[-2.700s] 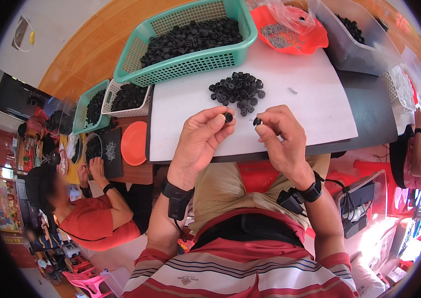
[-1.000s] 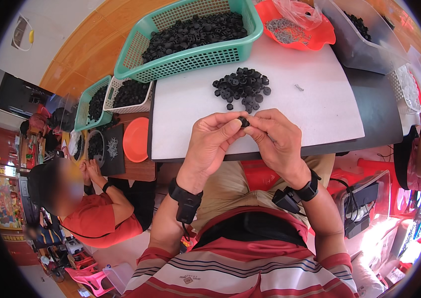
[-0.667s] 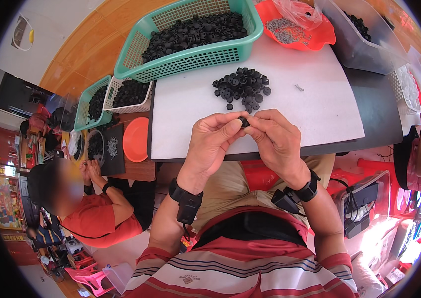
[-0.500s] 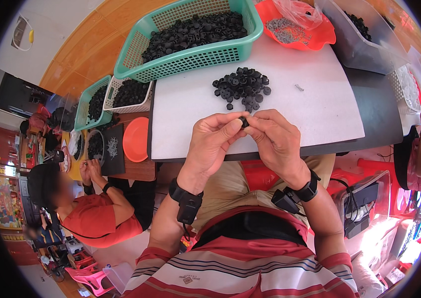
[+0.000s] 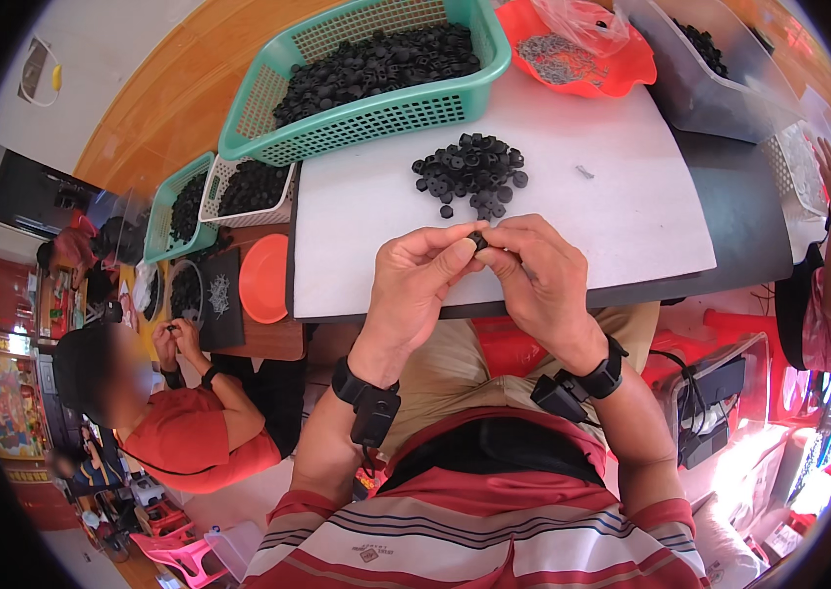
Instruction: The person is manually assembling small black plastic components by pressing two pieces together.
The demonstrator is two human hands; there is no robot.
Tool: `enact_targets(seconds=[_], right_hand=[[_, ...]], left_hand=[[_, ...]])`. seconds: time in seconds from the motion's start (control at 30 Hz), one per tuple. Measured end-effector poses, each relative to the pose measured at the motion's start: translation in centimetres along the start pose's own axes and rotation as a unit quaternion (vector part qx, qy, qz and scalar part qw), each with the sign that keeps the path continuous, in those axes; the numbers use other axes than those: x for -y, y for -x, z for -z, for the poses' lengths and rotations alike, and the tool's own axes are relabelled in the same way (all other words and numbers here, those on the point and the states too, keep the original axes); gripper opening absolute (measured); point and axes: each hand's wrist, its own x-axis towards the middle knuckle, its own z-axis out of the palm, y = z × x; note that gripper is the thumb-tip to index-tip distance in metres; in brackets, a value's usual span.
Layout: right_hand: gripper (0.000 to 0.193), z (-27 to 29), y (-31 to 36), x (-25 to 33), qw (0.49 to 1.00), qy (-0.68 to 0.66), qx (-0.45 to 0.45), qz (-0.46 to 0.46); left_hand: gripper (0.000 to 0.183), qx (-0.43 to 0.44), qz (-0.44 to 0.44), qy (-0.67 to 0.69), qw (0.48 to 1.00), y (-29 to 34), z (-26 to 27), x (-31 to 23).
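Between both hands, over the front edge of the white work sheet, I hold a small black plastic part (image 5: 477, 240). My left hand (image 5: 419, 278) pinches it from the left with thumb and forefinger. From the right, my right hand (image 5: 536, 278) closes its fingertips on the same part. Fingers cover much of it, so its full shape is hidden. Just beyond my hands lies a loose pile of similar black parts (image 5: 469, 169) on the white sheet (image 5: 357, 211). Small metal pins (image 5: 585, 172) lie to the right of the pile.
A green basket (image 5: 366, 123) full of black parts stands at the back, beside a red dish (image 5: 622, 79) of metal pins. A clear bin (image 5: 720, 113) is at the back right. A co-worker (image 5: 190, 422) sits at left near an orange-red plate (image 5: 264, 278).
The black part has turned slightly between my fingertips, while both hands stay nearly in place. At right, another person's hand has risen. The whole view has shifted a little.
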Motion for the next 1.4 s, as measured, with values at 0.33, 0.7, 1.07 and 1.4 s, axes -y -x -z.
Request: enact_targets(seconds=[0.33, 0.7, 1.07, 1.4], right_hand=[[0.021, 0.0, 0.0, 0.2, 0.999, 0.037, 0.010, -0.005], [0.018, -0.4, 0.0, 0.3, 0.995, 0.095, 0.010, 0.011], [0.029, 0.3, 0.1, -0.5, 0.983, -0.113, 0.020, -0.143], [0.017, 0.4, -0.4, -0.4, 0.944, -0.227, -0.075, -0.226]], left_hand=[[0.022, -0.005, -0.012, -0.003, 1.000, 0.2, -0.5, 0.1], [0.020, -0.011, -0.017, -0.017, 1.000, 0.3, -1.2, 0.2], [0.020, -0.055, -0.072, -0.062, 0.994, 0.7, -0.7, -0.3], [0.021, -0.148, -0.158, -0.279, 0.936, 0.2, 0.5, -1.4]])
